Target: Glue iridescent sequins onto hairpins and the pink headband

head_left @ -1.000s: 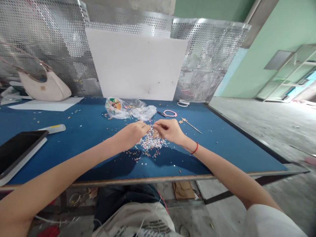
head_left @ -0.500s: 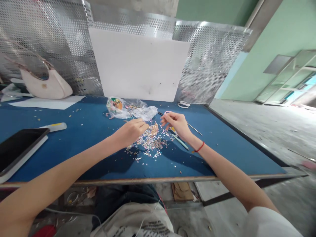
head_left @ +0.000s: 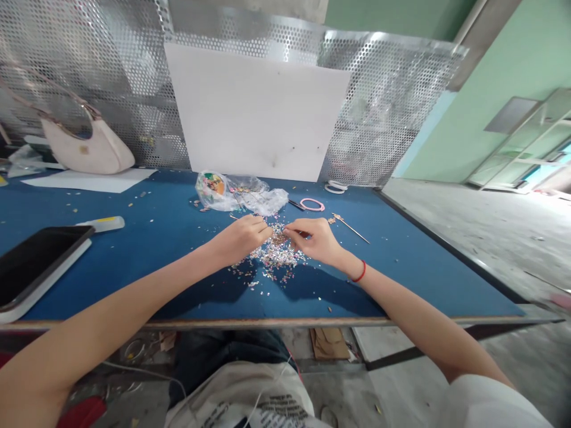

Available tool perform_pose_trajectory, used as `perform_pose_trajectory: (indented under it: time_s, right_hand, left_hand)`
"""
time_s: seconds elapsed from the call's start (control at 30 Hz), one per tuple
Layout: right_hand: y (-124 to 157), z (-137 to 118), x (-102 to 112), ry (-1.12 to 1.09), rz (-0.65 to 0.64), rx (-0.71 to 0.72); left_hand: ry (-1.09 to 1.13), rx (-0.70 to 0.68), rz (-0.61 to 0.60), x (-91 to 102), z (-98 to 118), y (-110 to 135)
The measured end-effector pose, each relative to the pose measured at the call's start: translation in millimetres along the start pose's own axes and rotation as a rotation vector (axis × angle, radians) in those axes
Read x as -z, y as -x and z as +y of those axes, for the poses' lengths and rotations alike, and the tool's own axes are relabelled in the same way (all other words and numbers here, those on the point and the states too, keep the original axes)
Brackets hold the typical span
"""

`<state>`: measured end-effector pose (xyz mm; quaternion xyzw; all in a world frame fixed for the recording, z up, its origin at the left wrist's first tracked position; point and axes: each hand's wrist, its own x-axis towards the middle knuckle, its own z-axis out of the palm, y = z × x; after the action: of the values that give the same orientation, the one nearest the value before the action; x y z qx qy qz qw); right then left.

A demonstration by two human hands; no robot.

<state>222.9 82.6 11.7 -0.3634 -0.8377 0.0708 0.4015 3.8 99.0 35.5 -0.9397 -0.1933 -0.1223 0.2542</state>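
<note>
My left hand (head_left: pixel 247 238) is closed round what looks like a gold hairpin. A thin stick end (head_left: pixel 234 217) shows behind the knuckles, and its gold ornament (head_left: pixel 279 238) shows at the fingertips. My right hand (head_left: pixel 317 238), with a red cord on the wrist, has thumb and fingers pinched together at the ornament's right side. Whatever lies in that pinch is too small to make out. Both hands are just above a scatter of small shiny bits (head_left: pixel 279 257) on the blue table (head_left: pixel 147 261). Farther right lies another gold hairpin (head_left: pixel 352 229).
Clear plastic bags (head_left: pixel 267 202) and a round tub (head_left: pixel 213 184) lie behind the hands. A pink ring (head_left: pixel 312 204) and white rings (head_left: pixel 335 186) are toward the back. On the left are a phone (head_left: pixel 42 261), a bottle (head_left: pixel 104 224) and a handbag (head_left: pixel 89 145).
My right hand has moved left and down to the gold ornament, and its fingers have come together. A teal tool near it is now out of sight. My left hand keeps its grip.
</note>
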Motion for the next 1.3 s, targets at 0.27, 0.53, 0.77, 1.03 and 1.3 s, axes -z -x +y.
perform_pose_trajectory:
  time_s: [0.27, 0.53, 0.77, 1.03, 1.3]
  right_hand:
    - [-9, 24, 9, -0.072, 0.098, -0.252]
    - [-9, 7, 3, -0.625, -0.021, -0.348]
    - [-1, -4, -9, -0.055, 0.201, -0.181]
    - [-6, 3, -6, -0.020, 0.291, -0.306]
    - [-8, 5, -5, -0.633, 0.161, -0.438]
  left_hand:
    - [0.048, 0.018, 0.045, 4.1, 1, 2]
    - [0.214, 0.225, 0.153, -10.5, -3, 7]
    - [0.209, 0.194, 0.095, -7.4, 3, 5]
    - [0.228, 0.248, 0.111, -15.0, 6, 4]
    - [0.256, 0.325, 0.232, -18.6, 1, 8]
